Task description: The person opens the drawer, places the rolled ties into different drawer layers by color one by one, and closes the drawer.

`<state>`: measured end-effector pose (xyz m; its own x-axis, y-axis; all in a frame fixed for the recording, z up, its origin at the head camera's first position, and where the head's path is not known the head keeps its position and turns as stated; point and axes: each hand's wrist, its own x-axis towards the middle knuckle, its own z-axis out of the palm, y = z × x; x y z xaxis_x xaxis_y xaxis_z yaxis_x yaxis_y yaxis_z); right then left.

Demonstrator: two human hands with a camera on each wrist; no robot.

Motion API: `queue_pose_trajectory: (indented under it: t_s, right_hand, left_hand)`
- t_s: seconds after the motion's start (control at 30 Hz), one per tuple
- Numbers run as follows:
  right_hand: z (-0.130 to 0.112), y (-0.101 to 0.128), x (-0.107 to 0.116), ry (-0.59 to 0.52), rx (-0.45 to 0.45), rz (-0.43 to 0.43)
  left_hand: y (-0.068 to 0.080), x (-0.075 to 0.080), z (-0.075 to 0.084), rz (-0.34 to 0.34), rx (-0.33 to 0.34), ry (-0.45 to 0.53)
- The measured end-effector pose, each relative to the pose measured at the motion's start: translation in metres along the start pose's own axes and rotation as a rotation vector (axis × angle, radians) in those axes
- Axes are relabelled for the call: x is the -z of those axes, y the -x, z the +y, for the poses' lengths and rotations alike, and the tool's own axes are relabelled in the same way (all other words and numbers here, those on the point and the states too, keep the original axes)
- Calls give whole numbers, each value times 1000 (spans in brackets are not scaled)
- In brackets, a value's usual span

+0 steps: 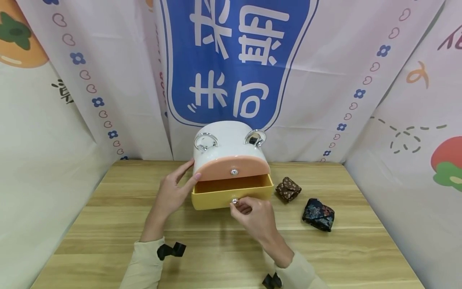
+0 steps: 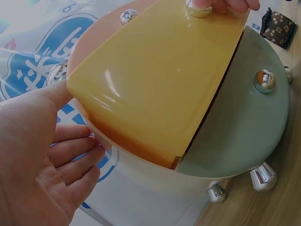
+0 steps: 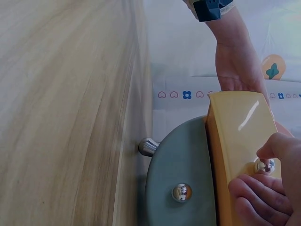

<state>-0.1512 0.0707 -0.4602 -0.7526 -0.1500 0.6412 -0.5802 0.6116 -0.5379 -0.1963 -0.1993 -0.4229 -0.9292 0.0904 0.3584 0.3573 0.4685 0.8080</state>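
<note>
Right hand (image 1: 257, 216) pinches the silver knob (image 1: 234, 201) of the yellow drawer (image 1: 231, 193), which sticks out of the white box (image 1: 231, 140) just ahead of the fingers. Left hand (image 1: 173, 192), fingers straight, presses the box's left side. Wrist views add a grey-green drawer (image 3: 181, 179) below the yellow 1, w/ chrome feet (image 2: 262, 176), hidden from the head cam. 2 fabric pouches (image 1: 288, 188) lie right of the right hand.

Glossy plastic yellow drawer (image 1: 231, 196) reflecting light, mirror-bright metal knob (image 1: 234, 202) shining, matt wood-grain counter (image 1: 108, 224) showing, patterned cloth pouches (image 1: 318, 214) lying.
</note>
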Motion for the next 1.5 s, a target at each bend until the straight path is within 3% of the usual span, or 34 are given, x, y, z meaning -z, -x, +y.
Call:
queue_pose_trajectory:
  t_s: [0.43,0.8,1.07,1.5]
  right_hand:
    - [1,4,0,-30,2,3]
    - [-1,-2,-3,150,42,32]
    - [-1,-2,-3,198,81,46]
    - [-4,3,0,165,84,38]
  left_hand:
    - [-1,0,-3,1,-22,4]
    - [0,1,-1,0,-11,-3]
    - [-1,0,-1,0,-15,-2]
    - [-1,-1,-1,-8,-8,10]
